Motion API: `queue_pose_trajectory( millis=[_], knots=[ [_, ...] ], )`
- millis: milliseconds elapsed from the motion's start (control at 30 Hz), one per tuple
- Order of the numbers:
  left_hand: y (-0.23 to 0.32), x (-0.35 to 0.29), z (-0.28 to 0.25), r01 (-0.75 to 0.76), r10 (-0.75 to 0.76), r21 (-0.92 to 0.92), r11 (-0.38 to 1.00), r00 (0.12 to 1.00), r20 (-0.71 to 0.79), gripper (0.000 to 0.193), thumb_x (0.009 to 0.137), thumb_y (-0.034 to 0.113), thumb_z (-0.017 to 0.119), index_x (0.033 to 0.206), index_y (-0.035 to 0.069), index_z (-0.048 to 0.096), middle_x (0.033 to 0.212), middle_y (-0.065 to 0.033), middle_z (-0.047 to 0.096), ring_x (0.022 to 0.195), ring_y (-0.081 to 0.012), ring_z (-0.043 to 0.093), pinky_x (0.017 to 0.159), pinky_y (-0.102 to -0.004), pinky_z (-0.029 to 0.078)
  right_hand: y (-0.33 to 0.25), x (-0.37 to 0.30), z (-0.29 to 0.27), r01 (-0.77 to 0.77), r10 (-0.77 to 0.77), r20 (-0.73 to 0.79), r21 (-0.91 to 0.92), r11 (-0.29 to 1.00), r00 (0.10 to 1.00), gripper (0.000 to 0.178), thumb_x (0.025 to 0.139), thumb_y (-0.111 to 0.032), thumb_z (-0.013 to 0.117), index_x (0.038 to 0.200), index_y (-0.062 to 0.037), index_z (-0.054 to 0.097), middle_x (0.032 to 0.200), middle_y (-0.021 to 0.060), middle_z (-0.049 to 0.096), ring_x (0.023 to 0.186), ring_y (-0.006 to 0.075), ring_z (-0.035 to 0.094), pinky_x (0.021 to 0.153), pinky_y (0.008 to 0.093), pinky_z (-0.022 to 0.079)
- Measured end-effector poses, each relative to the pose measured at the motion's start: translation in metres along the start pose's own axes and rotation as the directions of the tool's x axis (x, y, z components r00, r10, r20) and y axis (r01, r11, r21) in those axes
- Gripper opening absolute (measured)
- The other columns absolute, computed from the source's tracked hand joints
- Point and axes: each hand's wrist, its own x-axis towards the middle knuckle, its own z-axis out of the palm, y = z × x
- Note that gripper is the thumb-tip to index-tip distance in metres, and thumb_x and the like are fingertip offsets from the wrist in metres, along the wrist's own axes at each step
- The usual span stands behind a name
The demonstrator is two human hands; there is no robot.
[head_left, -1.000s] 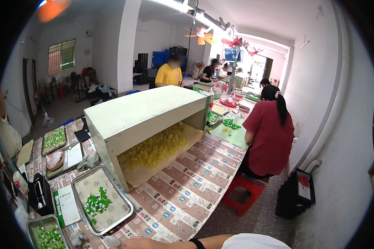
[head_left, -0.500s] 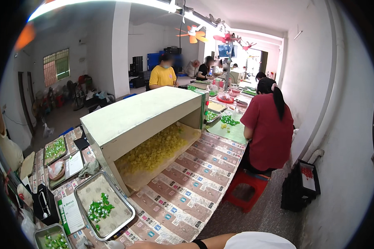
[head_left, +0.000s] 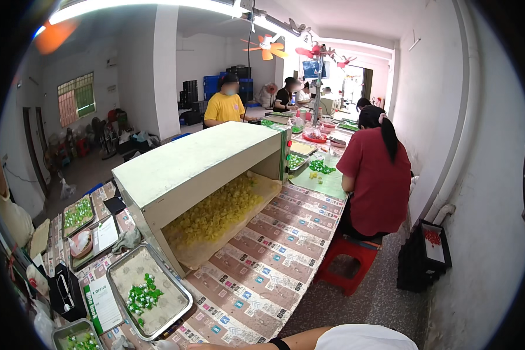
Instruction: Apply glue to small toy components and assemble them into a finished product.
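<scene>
My right hand (head_left: 227, 346) reaches in along the bottom edge, below a black wristband (head_left: 280, 343). Only a strip of it shows and its fingers are cut off, so what it holds is hidden. Nearest to it lies a metal tray (head_left: 181, 315) holding a pile of small green-and-white pieces (head_left: 144, 294). A small whitish object (head_left: 166, 345) sits at the tray's near corner, too cut off to name. My left hand is out of view. Beyond the tray, a cream box-shaped machine (head_left: 198, 154) stands over a sheet heaped with yellow translucent pieces (head_left: 216, 213).
A second tray (head_left: 58, 335) of green pieces and a notebook (head_left: 105, 303) lie at the left. On the right, a co-worker in a dark red top (head_left: 376, 175) sits on a red stool (head_left: 341, 265). Black crates (head_left: 420, 268) stand by the wall.
The view has shifted slightly, so the near trays appear a little farther right and lower. The co-worker in yellow has an arm stretched out more. No object near my hand has visibly been moved.
</scene>
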Motion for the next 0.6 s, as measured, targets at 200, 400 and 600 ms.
queue_pose_trajectory(
  millis=[200, 400, 600],
  knots=[
    [-0.005, 0.001, -0.004, 0.001, -0.001, -0.008, 1.000, 1.000, 0.020, 0.021, 0.081, 0.007, 0.063, 0.095, 0.005, 0.048, 0.093, -0.0075, 0.054, 0.088, -0.0185, 0.055, 0.079, -0.0306, 0.045, 0.002, -0.003, 0.001, -0.010, 0.009, 0.012, 0.019, 1.000, 1.000, 0.021, 0.077, -0.018, 0.066, 0.086, -0.0037, 0.054, 0.079, 0.0115, 0.055, 0.072, 0.0327, 0.054, 0.063, 0.0379, 0.043],
    [-0.001, 0.002, 0.004, -0.034, 0.035, 0.032, 0.999, 0.999, -0.019, 0.020, 0.082, 0.007, 0.063, 0.095, 0.005, 0.049, 0.095, -0.0085, 0.056, 0.087, -0.0180, 0.056, 0.079, -0.0301, 0.045, 0.006, -0.003, 0.001, 0.000, -0.002, -0.031, -0.052, 0.999, 1.000, 0.022, 0.075, -0.018, 0.068, 0.085, -0.0038, 0.054, 0.076, 0.0112, 0.054, 0.070, 0.0326, 0.053, 0.062, 0.0386, 0.042],
    [-0.007, 0.002, -0.008, -0.089, 0.088, 0.030, 0.996, 0.995, 0.053, 0.021, 0.082, 0.008, 0.063, 0.097, 0.005, 0.049, 0.098, -0.0102, 0.056, 0.090, -0.0190, 0.056, 0.079, -0.0303, 0.045, 0.001, -0.001, 0.002, 0.015, -0.014, 0.012, -0.030, 0.999, 1.000, 0.019, 0.074, -0.011, 0.066, 0.087, -0.0032, 0.054, 0.078, 0.0117, 0.055, 0.070, 0.0321, 0.055, 0.061, 0.0379, 0.044]
  ],
)
